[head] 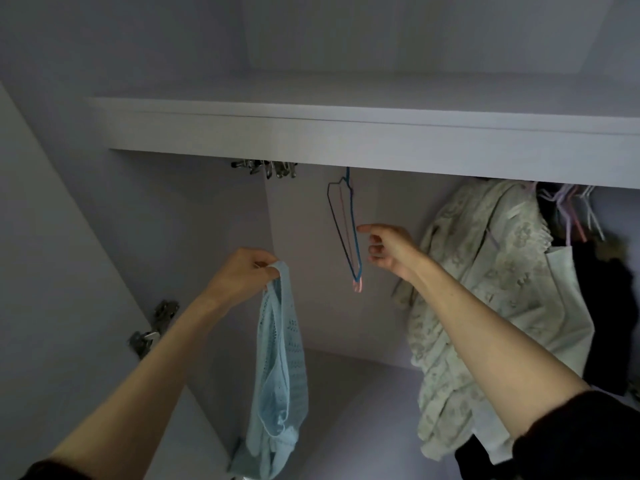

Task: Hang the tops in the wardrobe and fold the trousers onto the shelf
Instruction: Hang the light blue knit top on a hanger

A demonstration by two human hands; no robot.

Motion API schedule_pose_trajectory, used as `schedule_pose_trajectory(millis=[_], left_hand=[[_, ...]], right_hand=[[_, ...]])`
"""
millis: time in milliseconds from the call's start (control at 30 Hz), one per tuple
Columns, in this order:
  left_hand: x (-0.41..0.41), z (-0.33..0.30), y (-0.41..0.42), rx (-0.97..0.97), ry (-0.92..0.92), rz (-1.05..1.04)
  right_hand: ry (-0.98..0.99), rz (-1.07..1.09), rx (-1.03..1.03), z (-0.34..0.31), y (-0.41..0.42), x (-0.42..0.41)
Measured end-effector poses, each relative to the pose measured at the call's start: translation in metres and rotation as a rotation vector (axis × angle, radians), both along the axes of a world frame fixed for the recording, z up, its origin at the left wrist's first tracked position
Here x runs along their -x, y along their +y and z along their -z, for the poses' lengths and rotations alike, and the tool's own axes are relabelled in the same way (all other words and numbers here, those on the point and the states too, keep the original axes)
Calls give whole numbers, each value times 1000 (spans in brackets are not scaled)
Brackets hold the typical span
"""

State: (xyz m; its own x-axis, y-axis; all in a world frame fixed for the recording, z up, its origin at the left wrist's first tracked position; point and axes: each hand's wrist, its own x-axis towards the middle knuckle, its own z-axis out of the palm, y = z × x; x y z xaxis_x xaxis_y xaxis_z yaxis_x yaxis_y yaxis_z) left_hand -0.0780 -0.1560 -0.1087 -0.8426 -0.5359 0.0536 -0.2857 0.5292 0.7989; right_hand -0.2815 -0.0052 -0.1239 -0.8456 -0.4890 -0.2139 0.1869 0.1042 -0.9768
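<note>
A pale blue open-knit top [280, 358], soft and limp, is pinched at its strap by the left hand [242, 271]. Just beyond the loosely open right hand [388, 249], thin wire hangers [346, 230] are waiting. Right of that hand, a lacy cream top [485, 271] is already hung. No trousers can be seen.

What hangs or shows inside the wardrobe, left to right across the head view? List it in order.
Door hinge → left hand gripping the light blue knit top → empty hangers → right hand, holding nothing → pale lace garment → dark clothes.
</note>
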Motion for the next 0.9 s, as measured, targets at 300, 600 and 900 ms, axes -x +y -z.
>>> schedule_pose_trajectory(millis=[300, 600, 900], left_hand=[[1, 3, -6, -34, 8, 3], [-8, 9, -17, -49, 6, 0], [-21, 9, -30, -68, -20, -28]], right_hand=[[-127, -149, -7, -4, -30, -14], [-321, -69, 182, -6, -64, -5], [-365, -18, 227, -10, -99, -11]])
